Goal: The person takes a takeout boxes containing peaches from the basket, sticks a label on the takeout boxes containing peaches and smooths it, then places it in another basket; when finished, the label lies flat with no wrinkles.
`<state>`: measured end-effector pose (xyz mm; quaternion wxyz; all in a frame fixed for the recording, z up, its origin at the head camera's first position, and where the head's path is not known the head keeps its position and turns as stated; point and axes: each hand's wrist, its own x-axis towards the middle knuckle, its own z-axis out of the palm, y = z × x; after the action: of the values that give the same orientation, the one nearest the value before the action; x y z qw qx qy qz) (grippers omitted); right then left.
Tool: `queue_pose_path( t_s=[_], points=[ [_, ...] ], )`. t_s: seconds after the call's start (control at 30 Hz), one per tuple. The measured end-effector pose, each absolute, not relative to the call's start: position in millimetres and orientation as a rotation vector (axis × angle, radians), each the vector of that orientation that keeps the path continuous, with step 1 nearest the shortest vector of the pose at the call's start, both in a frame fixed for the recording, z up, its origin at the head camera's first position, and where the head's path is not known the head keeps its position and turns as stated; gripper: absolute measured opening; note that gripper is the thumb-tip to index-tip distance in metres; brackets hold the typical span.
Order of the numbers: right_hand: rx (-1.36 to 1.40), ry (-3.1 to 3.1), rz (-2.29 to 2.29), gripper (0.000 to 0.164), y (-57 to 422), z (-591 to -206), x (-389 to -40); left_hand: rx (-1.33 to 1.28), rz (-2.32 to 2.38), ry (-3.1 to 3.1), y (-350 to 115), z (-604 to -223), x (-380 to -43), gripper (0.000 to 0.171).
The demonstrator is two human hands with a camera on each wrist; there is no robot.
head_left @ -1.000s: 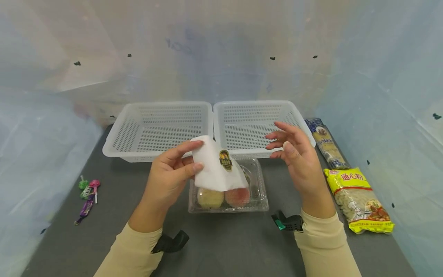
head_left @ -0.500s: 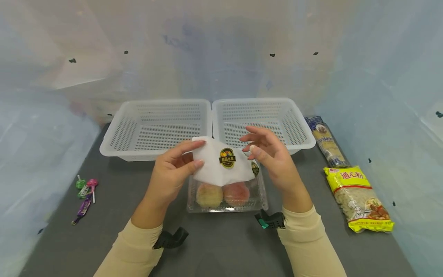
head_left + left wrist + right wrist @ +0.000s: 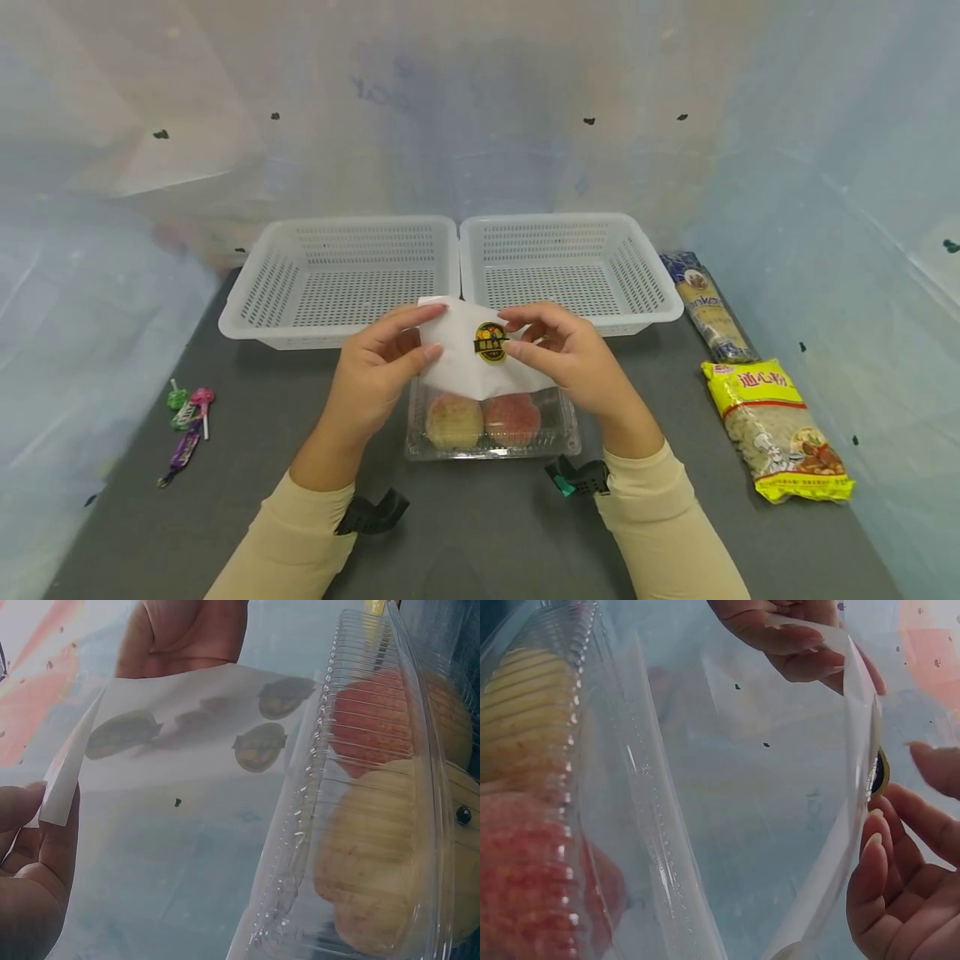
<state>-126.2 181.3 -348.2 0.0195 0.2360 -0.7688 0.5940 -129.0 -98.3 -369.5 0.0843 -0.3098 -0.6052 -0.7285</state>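
Above a clear plastic box [image 3: 566, 429] of peaches [image 3: 454, 422], my left hand [image 3: 375, 358] pinches the left edge of a white sticker sheet [image 3: 457, 367] between thumb and fingers. A dark oval logo sticker [image 3: 489, 340] shows on the sheet's face. More logos show through the backing in the left wrist view, such as a logo sticker [image 3: 260, 747]. My right hand [image 3: 577, 358] has its bent fingers and thumb at this sticker's right side, thumb and forefinger apart. In the right wrist view, a fingertip [image 3: 877, 801] meets the sticker's edge.
Two white perforated baskets [image 3: 341, 329] [image 3: 577, 319] stand side by side behind the box. Lollipops [image 3: 201, 397] and a purple-wrapped candy [image 3: 182, 452] lie at the left. On the right are a yellow pasta bag [image 3: 776, 433] and a blue noodle packet [image 3: 708, 308]. Plastic sheeting surrounds the table.
My right hand has come left and slightly down from beside the sheet to the logo sticker. The sheet has turned flatter towards the camera; my left hand keeps its pinch.
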Motion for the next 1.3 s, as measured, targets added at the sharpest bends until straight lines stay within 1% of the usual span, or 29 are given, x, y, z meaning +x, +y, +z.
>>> queue_pose_path(
  t_s=[0.23,0.47,0.77,0.97,1.1,1.3],
  points=[
    [0.709,-2.404,1.756,0.017,181,-349,-127,-0.874,-2.104,-1.860,-97,-369,-130,0.045],
    [0.674,-2.341,1.799,0.010,180,-347,-124,-0.838,-2.040,-1.915,-96,-370,-130,0.046],
    [0.694,-2.218,1.838,0.012,182,-346,-123,-0.799,-2.074,-1.979,-94,-373,-130,0.049],
    [0.733,-2.159,1.851,0.014,183,-346,-122,-0.673,-2.209,-2.057,-95,-377,-124,0.050],
    [0.746,-2.117,1.864,0.014,185,-344,-120,-0.596,-2.270,-2.131,-98,-384,-122,0.049],
    [0.722,-2.098,1.876,0.017,190,-341,-115,-0.604,-2.296,-2.377,-107,-401,-111,0.048]
  ],
)
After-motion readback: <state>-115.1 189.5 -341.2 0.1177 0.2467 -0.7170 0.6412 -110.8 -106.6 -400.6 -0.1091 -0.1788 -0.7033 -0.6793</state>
